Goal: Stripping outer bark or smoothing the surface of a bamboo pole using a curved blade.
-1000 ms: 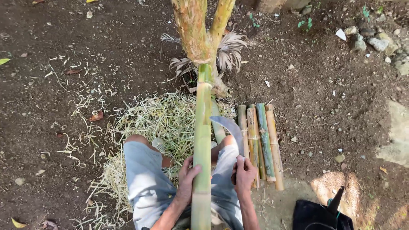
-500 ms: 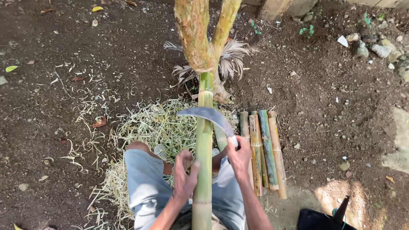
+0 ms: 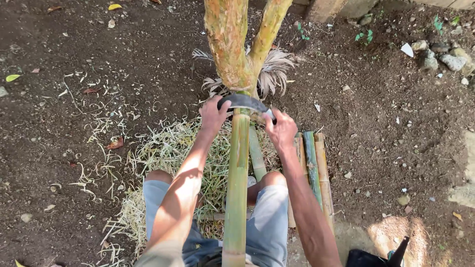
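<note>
While we sit on the ground, we now hold the curved blade (image 3: 246, 103) with both hands at the far end of the green stalk (image 3: 237, 188), close to the tree trunk (image 3: 228, 44). A moment ago our left hand (image 3: 213, 114) was low on the stalk; now it is clamped on the blade's left end. Our right hand (image 3: 281, 129) is closed tight on the handle end. The blade lies across the stalk, so we look ready to scrape. Cut sticks (image 3: 311, 163) lie just beside our right knee.
</note>
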